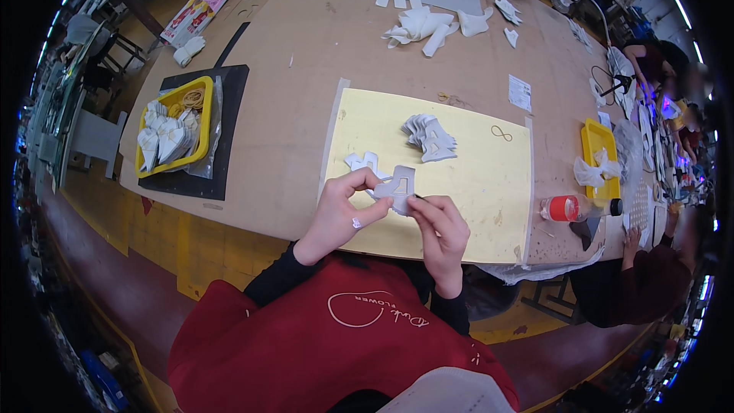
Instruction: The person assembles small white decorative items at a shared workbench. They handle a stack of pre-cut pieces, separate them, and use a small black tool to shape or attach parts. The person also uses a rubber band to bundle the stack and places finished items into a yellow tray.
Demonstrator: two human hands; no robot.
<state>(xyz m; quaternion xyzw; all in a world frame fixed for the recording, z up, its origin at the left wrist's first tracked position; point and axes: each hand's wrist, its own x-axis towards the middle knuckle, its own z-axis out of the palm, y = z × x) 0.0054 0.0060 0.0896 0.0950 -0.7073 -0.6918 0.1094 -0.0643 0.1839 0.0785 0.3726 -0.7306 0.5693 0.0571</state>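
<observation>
A pale grey cut-out piece (pixel 404 176) with an opening in it is held up above a yellow sheet (pixel 482 183). My left hand (pixel 344 210) pinches its left side between thumb and index finger. At its lower right edge, the fingers of my right hand (pixel 442 233) are pressed together on it; a tiny dark bit shows at their tips, too small to name. Just beyond my left fingers lie a few similar white pieces (pixel 363 162), partly hidden by the hand. Farther off stands a fanned stack of the same grey pieces (pixel 430 138).
A yellow basket (pixel 206 118) of white pieces and rubber bands sits on a black board (pixel 235 92) at left. A rubber band (pixel 501 133) lies on the yellow sheet. At right are a red-labelled bottle (pixel 564 208) and another yellow basket (pixel 587 140). White scraps (pixel 417 27) lie farther back; co-workers sit nearby.
</observation>
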